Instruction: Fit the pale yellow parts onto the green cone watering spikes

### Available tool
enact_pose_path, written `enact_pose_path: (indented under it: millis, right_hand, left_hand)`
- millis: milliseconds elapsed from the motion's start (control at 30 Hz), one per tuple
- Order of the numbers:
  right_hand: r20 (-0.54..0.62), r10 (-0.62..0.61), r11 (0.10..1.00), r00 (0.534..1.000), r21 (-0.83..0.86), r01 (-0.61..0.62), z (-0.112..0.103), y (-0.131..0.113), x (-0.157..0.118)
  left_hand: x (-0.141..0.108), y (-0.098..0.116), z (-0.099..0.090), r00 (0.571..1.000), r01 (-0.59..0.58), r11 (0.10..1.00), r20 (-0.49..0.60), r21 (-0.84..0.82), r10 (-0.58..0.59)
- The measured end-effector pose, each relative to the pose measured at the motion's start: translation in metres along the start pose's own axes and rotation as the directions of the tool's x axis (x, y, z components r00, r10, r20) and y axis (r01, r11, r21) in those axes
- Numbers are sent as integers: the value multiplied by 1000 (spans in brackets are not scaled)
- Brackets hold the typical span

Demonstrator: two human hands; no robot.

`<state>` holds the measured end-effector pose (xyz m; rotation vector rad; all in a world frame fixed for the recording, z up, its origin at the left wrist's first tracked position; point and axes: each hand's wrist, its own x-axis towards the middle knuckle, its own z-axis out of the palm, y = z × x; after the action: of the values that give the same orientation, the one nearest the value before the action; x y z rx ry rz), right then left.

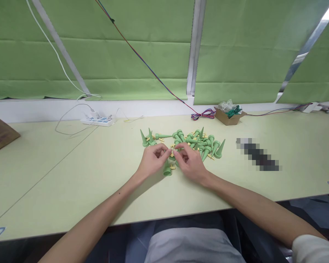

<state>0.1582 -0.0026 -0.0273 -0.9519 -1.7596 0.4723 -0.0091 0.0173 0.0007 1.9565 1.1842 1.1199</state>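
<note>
My left hand (152, 159) and my right hand (191, 163) meet fingertip to fingertip over the table, each closed in a pinch. Whatever lies between the fingertips is too small and too covered to make out. Just below them, a green plastic spike with a round, hollow cap (167, 171) lies with its open end toward me, a small yellow piece (173, 167) beside it. Behind my hands spreads a loose pile of similar green spikes (207, 150) with small yellow pieces among them. A few spikes, such as the left one (144, 138), stand upright on their caps.
On the pale yellow table (84, 186) a white power strip (98, 121) stands at the back left. A cardboard box (228, 117) holds clear and green plastic. Nearby lies a coiled red-and-blue cable (203, 114). A blurred dark object (259, 155) is at right, brown material (1, 133) at left.
</note>
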Motion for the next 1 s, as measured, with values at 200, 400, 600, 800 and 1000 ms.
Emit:
enact_pose_path:
  millis: [200,400,600,800,1000]
  right_hand:
    - [-7,21,1000,1000,10,-21,-1,-2,1]
    - [-2,0,1000,1000,-6,0,-2,-5,1]
    - [4,-54,999,999,-10,54,-1,-6,1]
    - [-25,-65,997,998,-42,64,-1,-4,0]
    - [-75,-42,997,996,-64,38,-1,-6,0]
  left_hand:
    - [-1,4,-6,990,99,953,122,-287,-67]
    - [0,0,-6,988,134,921,117,-366,-98]
    - [0,2,-6,987,149,921,115,-360,-114]
    - [0,3,-4,986,152,932,110,-329,-122]
    - [1,0,-2,993,116,991,36,-62,-114]
